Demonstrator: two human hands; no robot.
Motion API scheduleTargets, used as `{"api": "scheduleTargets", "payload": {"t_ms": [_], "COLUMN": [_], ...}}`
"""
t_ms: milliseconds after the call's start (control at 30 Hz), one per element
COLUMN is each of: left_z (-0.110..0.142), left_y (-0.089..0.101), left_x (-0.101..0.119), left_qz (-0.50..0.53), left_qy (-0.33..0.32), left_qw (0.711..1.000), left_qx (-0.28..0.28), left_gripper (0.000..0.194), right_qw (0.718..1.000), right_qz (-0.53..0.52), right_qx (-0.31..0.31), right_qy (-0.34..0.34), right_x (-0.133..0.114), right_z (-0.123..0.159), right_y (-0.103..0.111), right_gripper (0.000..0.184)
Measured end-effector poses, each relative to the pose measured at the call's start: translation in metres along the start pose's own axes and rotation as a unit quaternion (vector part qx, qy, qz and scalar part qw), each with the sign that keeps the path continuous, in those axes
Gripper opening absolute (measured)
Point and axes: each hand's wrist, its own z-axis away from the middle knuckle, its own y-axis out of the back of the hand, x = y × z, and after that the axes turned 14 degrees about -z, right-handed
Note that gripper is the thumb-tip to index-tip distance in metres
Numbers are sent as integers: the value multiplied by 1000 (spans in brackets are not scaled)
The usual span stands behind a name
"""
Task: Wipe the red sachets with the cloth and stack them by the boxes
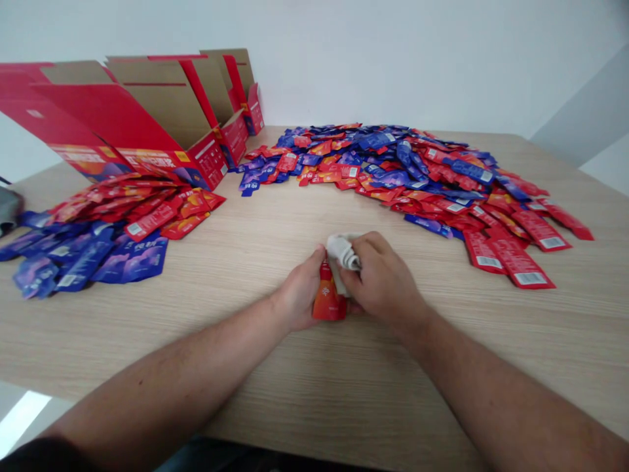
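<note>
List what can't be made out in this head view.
Red-orange sachet: upper part hidden by the left hand, right hand and white cloth.
White cloth: folds under the right hand hidden, so its shape is unclear.
Red cardboard cartons: floors hidden by their own walls.
Grey object: cut off by the view's left edge; kind unclear.
Packets: print too small to read.

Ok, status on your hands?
Left hand holding red-orange sachet. Right hand pressing white cloth on it. Sachet heap ahead, not touching.
</note>
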Motion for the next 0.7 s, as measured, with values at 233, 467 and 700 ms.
{"api": "scheduleTargets", "payload": {"t_ms": [233, 467, 700], "left_z": [2, -1, 0], "left_y": [-4, 0, -1], "left_x": [-4, 15, 21], "left_qz": [-68, -17, -61], "left_qy": [-4, -76, -92], "left_qw": [998, 989, 985], "left_qx": [-16, 122, 129], "left_gripper": [52, 53, 50], "right_qw": [999, 987, 998], "right_qz": [21, -1, -4], "right_qx": [35, -149, 34], "right_qy": [-5, 54, -48], "right_x": [7, -6, 19], "right_z": [-6, 2, -6], "right_y": [10, -6, 1], "right_gripper": [11, 21, 12]}}
